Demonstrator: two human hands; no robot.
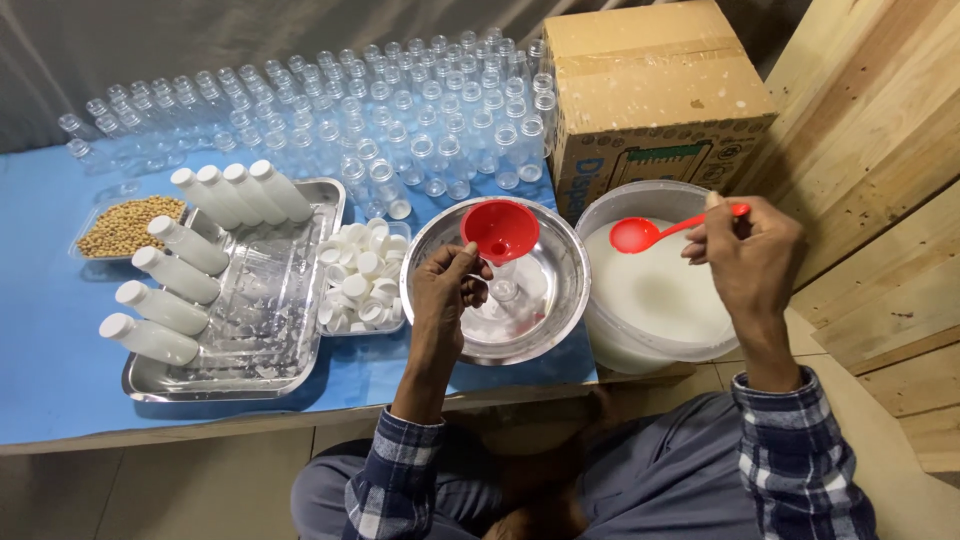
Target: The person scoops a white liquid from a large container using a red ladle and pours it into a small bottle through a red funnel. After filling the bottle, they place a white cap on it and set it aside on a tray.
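My left hand (447,290) grips a small clear bottle (505,292) with a red funnel (499,230) set in its neck, held over a round steel bowl (560,300). In my right hand (750,255) is a red ladle (645,233), its scoop hanging above the white liquid in a white bucket (655,290). The bottle under the funnel looks mostly empty.
A steel tray (255,320) holds several filled, capped white bottles (185,245). White caps (362,278) fill a small container beside it. Many empty clear bottles (400,100) stand at the back, a tub of soybeans (128,225) at left, a cardboard box (650,90) behind the bucket.
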